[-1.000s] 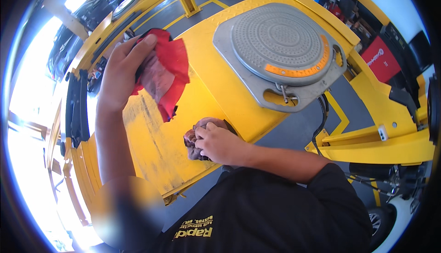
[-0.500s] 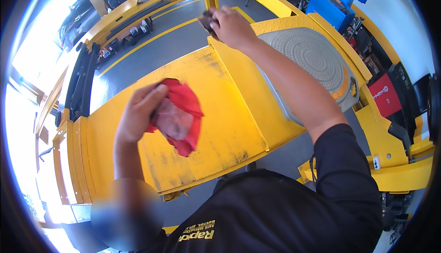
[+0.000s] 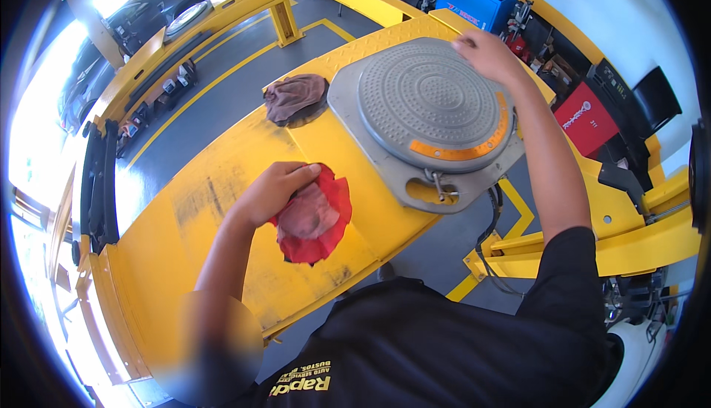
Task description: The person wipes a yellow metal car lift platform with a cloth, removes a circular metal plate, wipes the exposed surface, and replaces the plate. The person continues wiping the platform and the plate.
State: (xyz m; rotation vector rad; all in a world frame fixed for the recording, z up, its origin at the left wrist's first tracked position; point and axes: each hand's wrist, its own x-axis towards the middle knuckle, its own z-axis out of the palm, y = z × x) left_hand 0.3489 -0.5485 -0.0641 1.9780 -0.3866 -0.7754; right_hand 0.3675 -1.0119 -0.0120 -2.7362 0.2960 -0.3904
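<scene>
My left hand (image 3: 278, 189) pinches a red cloth (image 3: 337, 204) with a dusty pinkish patch, held above the yellow platform (image 3: 222, 178). A crumpled grey-brown rag (image 3: 296, 98) lies on the platform, beside a round grey turntable plate (image 3: 433, 97) with raised dots and an orange scale strip. My right hand (image 3: 487, 54) is at the plate's far right edge, its fingers curled. A small dark spot shows at its fingertips; whether that is a held thing or part of the plate is too small to tell.
A cut-out handle with a metal pin (image 3: 441, 186) is at the plate's near corner. Yellow beams (image 3: 363, 1) frame the platform. Behind stand a blue machine (image 3: 474, 1) and a red panel (image 3: 585, 123). A black cable (image 3: 489, 238) hangs at the right.
My right hand has let go of the grey-brown rag, which now lies on the platform, and has moved right to the plate's far edge. My left hand still holds the red cloth.
</scene>
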